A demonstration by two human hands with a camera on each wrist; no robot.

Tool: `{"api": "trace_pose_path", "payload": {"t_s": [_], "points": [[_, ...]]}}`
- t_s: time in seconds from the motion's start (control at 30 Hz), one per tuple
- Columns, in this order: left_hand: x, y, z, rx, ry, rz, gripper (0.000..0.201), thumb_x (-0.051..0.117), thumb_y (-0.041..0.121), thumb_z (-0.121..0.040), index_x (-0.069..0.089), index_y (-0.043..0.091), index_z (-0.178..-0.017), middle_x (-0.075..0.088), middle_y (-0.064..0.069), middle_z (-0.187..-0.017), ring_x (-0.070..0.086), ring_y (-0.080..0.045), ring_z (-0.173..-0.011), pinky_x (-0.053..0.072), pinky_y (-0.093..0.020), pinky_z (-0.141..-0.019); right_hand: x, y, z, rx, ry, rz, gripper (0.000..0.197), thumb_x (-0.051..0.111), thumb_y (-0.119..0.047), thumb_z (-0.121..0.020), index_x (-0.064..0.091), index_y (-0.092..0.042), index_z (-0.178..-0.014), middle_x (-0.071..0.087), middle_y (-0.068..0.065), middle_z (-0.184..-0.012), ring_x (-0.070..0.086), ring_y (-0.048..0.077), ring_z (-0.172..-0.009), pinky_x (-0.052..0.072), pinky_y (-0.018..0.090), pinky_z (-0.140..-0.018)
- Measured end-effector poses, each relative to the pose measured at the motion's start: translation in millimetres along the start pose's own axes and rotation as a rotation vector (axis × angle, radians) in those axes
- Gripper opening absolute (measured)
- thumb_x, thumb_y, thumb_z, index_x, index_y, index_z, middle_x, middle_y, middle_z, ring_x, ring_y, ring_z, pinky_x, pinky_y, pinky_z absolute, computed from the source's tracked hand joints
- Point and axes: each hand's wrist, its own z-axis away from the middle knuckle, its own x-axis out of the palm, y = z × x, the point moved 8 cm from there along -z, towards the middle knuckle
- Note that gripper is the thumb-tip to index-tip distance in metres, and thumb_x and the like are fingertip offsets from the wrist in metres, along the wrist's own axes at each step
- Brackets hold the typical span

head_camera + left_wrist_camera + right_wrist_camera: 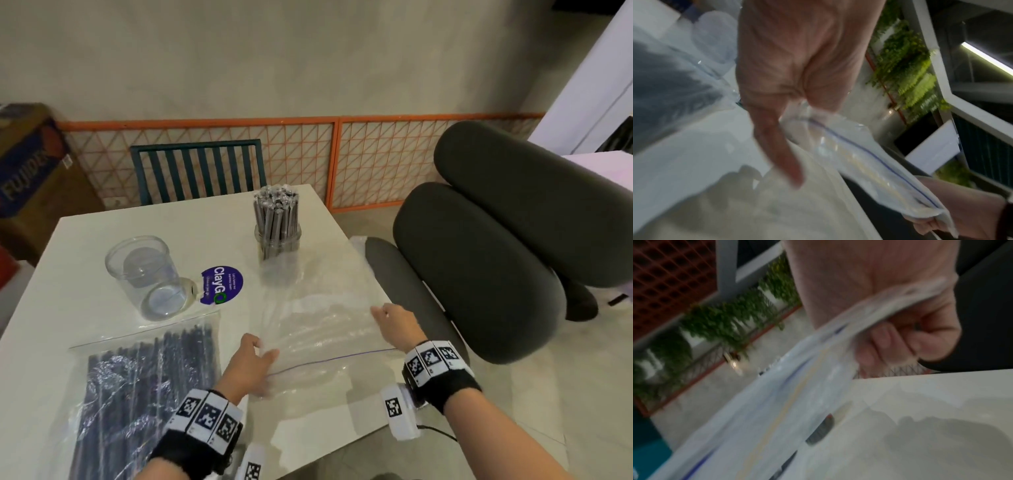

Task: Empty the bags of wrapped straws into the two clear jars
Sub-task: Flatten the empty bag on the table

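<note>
An empty clear zip bag (325,335) with a blue seal line is stretched over the table's right half. My left hand (253,363) pinches its left end (807,120) and my right hand (394,325) grips its right end (890,313), fingers curled round the plastic. A second zip bag (147,387), full of dark wrapped straws, lies flat at the front left. A clear jar (277,236) packed with upright grey wrapped straws stands at the back. An empty clear jar (147,274) stands at the left.
The white table (85,240) carries a round purple sticker (222,284) beside the empty jar. A dark office chair (496,240) stands close at the right. A teal slatted chair (198,171) is behind the table, with an orange mesh fence (342,150) along the wall.
</note>
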Motion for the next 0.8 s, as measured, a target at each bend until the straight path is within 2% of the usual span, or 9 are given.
{"api": "trace_pose_path", "payload": {"t_s": [0.1, 0.17, 0.2, 0.3, 0.4, 0.5, 0.57, 0.67, 0.8], "points": [[1.1, -11.5, -0.1, -0.077, -0.105, -0.343, 0.068, 0.052, 0.036, -0.091, 0.018, 0.007, -0.142, 0.036, -0.018, -0.140, 0.054, -0.028, -0.105, 0.053, -0.033, -0.078, 24.2, 12.7, 0.5, 0.018, -0.189, 0.214, 0.047, 0.038, -0.040, -0.097, 0.044, -0.003, -0.126, 0.054, 0.019, -0.127, 0.053, 0.033, -0.116, 0.042, 0.036, -0.092], [-11.9, 3.5, -2.7, 0.014, 0.028, -0.474, 0.070, 0.050, 0.031, -0.093, 0.011, 0.007, -0.147, 0.024, -0.019, -0.148, 0.036, -0.034, -0.131, 0.037, -0.040, -0.104, 21.9, 9.5, 0.8, -0.036, -0.138, 0.356, 0.046, 0.039, -0.035, -0.098, 0.036, -0.006, -0.135, 0.044, 0.019, -0.134, 0.050, 0.034, -0.120, 0.041, 0.039, -0.095], [-17.4, 15.9, -1.8, 0.087, 0.097, -0.511, 0.065, 0.048, 0.026, -0.094, 0.013, 0.009, -0.147, 0.024, -0.018, -0.147, 0.031, -0.035, -0.134, 0.032, -0.042, -0.107, 19.4, 2.6, 1.9, -0.095, -0.078, 0.396, 0.043, 0.040, -0.029, -0.098, 0.036, -0.008, -0.136, 0.042, 0.018, -0.134, 0.049, 0.034, -0.119, 0.042, 0.039, -0.095], [-6.7, 45.1, -5.8, 0.330, 0.153, -0.670, 0.049, 0.041, 0.009, -0.095, 0.027, 0.009, -0.143, 0.031, -0.016, -0.138, 0.036, -0.032, -0.128, 0.036, -0.040, -0.102, 27.3, -30.4, 10.5, -0.368, 0.027, 0.354, 0.036, 0.042, -0.008, -0.095, 0.047, -0.009, -0.130, 0.044, 0.014, -0.131, 0.055, 0.033, -0.110, 0.048, 0.039, -0.089], [29.1, 41.3, -16.9, 0.383, 0.021, -0.924, 0.049, 0.044, 0.007, -0.093, 0.032, 0.008, -0.140, 0.030, -0.016, -0.140, 0.037, -0.031, -0.127, 0.040, -0.038, -0.099, 63.1, -48.8, 18.4, -0.551, -0.129, 0.366, 0.041, 0.050, -0.010, -0.093, 0.048, -0.012, -0.133, 0.041, 0.011, -0.138, 0.055, 0.033, -0.114, 0.046, 0.038, -0.092], [57.3, -10.9, -35.5, 0.193, -0.228, -1.098, 0.107, 0.073, 0.038, -0.074, -0.001, 0.017, -0.149, -0.002, -0.020, -0.155, 0.004, -0.039, -0.143, 0.018, -0.051, -0.113, 105.8, -36.5, 11.9, -0.491, -0.442, 0.414, 0.090, 0.072, -0.024, -0.079, 0.015, -0.028, -0.149, 0.003, 0.007, -0.159, 0.019, 0.031, -0.143, 0.028, 0.045, -0.113], [66.3, -40.8, -42.5, 0.139, -0.324, -1.119, 0.136, 0.079, 0.052, -0.058, -0.022, 0.028, -0.145, -0.032, -0.020, -0.150, -0.026, -0.042, -0.138, -0.003, -0.064, -0.109, 127.1, -22.7, 7.9, -0.440, -0.570, 0.518, 0.118, 0.080, -0.035, -0.068, -0.007, -0.037, -0.147, -0.021, 0.004, -0.157, -0.012, 0.034, -0.145, 0.008, 0.059, -0.115], [65.7, -47.9, -51.4, 0.179, -0.306, -1.137, 0.145, 0.080, 0.061, -0.046, -0.027, 0.036, -0.141, -0.043, -0.016, -0.145, -0.037, -0.039, -0.134, -0.010, -0.072, -0.101, 141.8, -9.4, -2.7, -0.417, -0.535, 0.667, 0.135, 0.082, -0.051, -0.057, -0.022, -0.040, -0.142, -0.036, 0.004, -0.152, -0.029, 0.039, -0.139, -0.006, 0.069, -0.106], [53.7, -32.4, -62.4, 0.199, -0.308, -1.200, 0.142, 0.076, 0.067, -0.046, -0.025, 0.037, -0.142, -0.039, -0.009, -0.149, -0.031, -0.035, -0.138, -0.009, -0.074, -0.101, 139.7, -7.1, -14.5, -0.393, -0.445, 0.798, 0.137, 0.076, -0.065, -0.052, -0.027, -0.042, -0.139, -0.040, 0.002, -0.149, -0.032, 0.042, -0.137, -0.010, 0.073, -0.102]]}}
